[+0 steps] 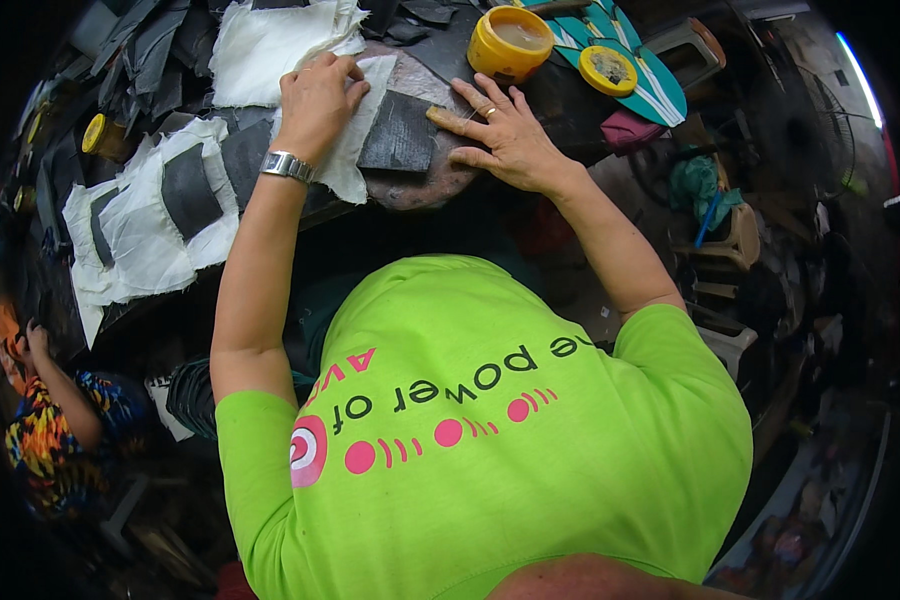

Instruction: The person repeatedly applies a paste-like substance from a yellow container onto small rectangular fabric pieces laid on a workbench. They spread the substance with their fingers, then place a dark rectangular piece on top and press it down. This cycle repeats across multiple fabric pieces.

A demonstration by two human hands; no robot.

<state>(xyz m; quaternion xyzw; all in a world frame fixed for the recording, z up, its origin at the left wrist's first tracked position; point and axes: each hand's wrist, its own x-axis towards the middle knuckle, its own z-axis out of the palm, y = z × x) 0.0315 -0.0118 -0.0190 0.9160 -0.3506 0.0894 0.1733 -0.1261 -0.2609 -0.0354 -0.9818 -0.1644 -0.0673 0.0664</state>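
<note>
My left hand is closed, its fingers curled over a strip of white cloth that lies along a black rectangular piece of sheet material. My right hand has its fingers spread, with the index finger at the right edge of that black piece; this fingertip looks coated with something brownish. The black piece rests on a rounded, stained work surface. Just beyond the right hand stands an open yellow tub of pale, murky paste or liquid.
More white cloth lies behind the left hand. At left, black pieces sit on white cloth along the table edge. A yellow lid rests on teal-and-white pieces at right. Another person's arm shows at far left.
</note>
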